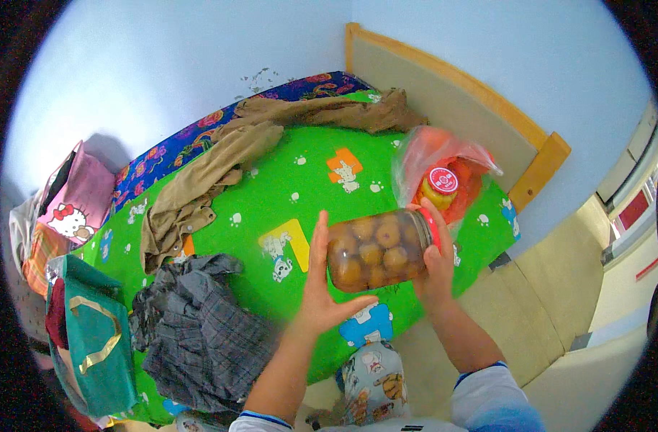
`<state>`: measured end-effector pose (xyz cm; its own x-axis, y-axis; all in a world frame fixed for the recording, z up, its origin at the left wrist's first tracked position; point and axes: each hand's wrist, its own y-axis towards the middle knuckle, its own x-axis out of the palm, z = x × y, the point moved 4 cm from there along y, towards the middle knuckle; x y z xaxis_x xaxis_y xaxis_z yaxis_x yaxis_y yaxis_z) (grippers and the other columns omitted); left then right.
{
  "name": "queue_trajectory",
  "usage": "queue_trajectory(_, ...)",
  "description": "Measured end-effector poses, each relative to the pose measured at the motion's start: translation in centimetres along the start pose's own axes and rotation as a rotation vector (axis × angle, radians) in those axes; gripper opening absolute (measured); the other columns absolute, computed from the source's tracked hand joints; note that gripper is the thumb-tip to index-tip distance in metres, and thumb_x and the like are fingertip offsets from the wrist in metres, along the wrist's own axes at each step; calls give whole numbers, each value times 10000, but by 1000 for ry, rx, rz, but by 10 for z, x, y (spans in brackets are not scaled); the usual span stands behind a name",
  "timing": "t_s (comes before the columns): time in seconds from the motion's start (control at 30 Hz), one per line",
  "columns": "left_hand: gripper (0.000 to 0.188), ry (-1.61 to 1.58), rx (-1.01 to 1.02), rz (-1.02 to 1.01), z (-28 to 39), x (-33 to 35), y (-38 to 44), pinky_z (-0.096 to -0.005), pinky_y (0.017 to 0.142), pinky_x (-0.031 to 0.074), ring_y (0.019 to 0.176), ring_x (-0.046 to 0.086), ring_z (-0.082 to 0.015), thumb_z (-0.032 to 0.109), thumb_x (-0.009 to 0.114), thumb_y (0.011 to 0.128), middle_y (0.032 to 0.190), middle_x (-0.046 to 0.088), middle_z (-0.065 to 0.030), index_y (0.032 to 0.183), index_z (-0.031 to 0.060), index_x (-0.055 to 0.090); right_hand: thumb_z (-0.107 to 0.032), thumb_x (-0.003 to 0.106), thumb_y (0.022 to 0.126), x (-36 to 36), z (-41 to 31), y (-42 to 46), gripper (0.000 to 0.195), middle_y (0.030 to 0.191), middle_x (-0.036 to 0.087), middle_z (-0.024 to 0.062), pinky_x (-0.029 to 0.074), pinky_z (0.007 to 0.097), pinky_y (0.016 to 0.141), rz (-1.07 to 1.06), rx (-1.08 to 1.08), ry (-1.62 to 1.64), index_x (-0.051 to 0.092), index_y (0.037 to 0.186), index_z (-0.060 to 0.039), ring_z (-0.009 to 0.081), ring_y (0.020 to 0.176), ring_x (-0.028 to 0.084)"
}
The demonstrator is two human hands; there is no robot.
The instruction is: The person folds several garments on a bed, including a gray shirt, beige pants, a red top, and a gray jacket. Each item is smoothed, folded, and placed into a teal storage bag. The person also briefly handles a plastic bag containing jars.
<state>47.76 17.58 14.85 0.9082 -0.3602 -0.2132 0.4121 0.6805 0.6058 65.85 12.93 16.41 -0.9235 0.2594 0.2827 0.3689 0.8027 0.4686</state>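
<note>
A glass jar (376, 250) full of round brown fruit in dark liquid lies on its side in the air above the bed. Its red lid (429, 229) points right, and my right hand (436, 264) grips the jar at that end. My left hand (323, 302) is at the jar's base, fingers straight and thumb spread away below; whether the palm touches the glass I cannot tell. Behind the right hand, a second jar (438, 195) with yellow contents and a red printed lid stands in a red plastic bag (466, 173) on the bed.
Green printed bedding (302, 189) covers the bed beside a wooden headboard (448, 92). Brown clothing (199, 183) stretches along the far side. Dark checked clothing (205, 329), a teal bag (97, 345) and a pink bag (83, 189) are at left. Pale floor tiles (545, 291) lie at right.
</note>
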Motion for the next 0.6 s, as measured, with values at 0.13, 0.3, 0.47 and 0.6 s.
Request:
queue_trajectory(0.13,1106,-79,44,-22,3,-4,0,-418,1071,276,1335,278,-297,298,816,622,1503,136,-168,1443,40,121,-582,611,767,2,-6,-5,908,1290,454,148,346,352,1012,8,-105,-95,317,1352,46,231,1190,448)
queue_trajectory(0.3,1059,-77,53,-44,11,-9,2,-411,1070,274,1341,272,-293,268,800,636,1509,119,-167,1438,33,150,-606,609,762,5,-10,-7,928,1294,450,151,339,353,1021,16,-114,-50,313,1352,47,230,1203,438)
queue_trajectory(0.47,1115,36,28,-83,32,-10,12,-410,1075,265,1344,273,-311,293,834,597,1504,141,-178,1439,30,153,-546,492,863,6,13,-16,746,1324,442,133,327,417,1044,125,171,408,334,1357,-11,264,1222,432)
queue_trajectory(0.6,1203,251,69,-153,41,-4,17,-411,1075,268,1332,298,-317,331,871,525,1470,234,-196,1438,22,152,-520,366,921,18,41,-36,605,1355,427,112,315,493,1053,215,563,849,370,1351,-95,301,1246,412)
